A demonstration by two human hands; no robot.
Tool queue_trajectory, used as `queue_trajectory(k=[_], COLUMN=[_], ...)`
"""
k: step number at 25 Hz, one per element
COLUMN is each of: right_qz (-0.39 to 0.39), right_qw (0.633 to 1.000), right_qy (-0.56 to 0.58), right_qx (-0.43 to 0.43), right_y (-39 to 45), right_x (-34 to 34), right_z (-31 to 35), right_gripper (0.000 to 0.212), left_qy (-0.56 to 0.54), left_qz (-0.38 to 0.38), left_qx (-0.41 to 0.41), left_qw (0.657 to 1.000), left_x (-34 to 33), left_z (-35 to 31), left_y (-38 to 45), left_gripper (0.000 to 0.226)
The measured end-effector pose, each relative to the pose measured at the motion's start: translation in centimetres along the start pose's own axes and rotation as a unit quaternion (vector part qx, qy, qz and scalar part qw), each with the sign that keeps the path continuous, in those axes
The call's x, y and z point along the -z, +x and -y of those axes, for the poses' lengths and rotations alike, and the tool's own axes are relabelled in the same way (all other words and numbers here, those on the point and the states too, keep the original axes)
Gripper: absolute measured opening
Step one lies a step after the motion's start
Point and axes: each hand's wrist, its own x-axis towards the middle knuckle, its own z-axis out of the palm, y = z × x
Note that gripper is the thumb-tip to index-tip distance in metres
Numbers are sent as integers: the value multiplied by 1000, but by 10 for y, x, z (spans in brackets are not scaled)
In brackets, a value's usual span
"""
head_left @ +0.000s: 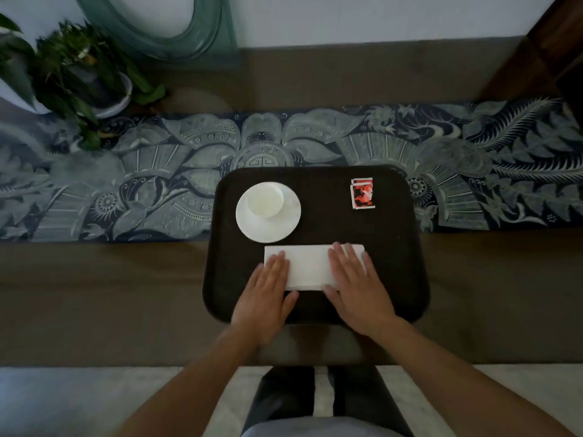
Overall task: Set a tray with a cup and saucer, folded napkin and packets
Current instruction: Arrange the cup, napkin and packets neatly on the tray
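A dark tray (318, 305) lies on the table in front of me. On its far left a white cup (264, 200) stands on a white saucer (268, 227). Red packets (362, 193) lie stacked at the tray's far right. A white folded napkin (310, 266) lies across the tray's near half. My left hand (266, 298) presses flat on the napkin's left end with straight fingers. My right hand (355, 285) lies flat on its right end, covering that corner.
A patterned blue-grey runner (126, 184) crosses the brown table (94, 294) under the tray's far edge. A potted plant (82, 74) stands at the far left. A green-framed mirror (157, 26) leans on the wall behind. The table's near edge runs just below the tray.
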Motion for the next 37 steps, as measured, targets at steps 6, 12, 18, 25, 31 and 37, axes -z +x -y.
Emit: queue_trajectory(k=[6,12,18,25,31,37], right_qz=[18,-3,3,46,147,126], right_qw=[1000,998,993,992,977,980], right_qy=[-12,-3,10,49,74,57], right_qx=[-3,-63,-115,-109,-134,-141], right_y=[19,15,4,7,16,9], right_x=[-9,-20,-23,-19,4,26], right_z=[13,7,-19,-21,-16,-9], right_gripper=[69,74,73,72,73,61], left_qy=[4,22,16,3,15,-29], left_qz=[1,-3,-1,23,55,31], left_qx=[-35,-16,23,16,23,45], left_qw=[999,1000,1000,1000,998,998], left_x=[-4,-17,-16,-15,5,30], left_z=[-32,-22,16,26,20,1], left_y=[40,38,20,19,23,26], left_gripper=[67,72,70,71,69,55])
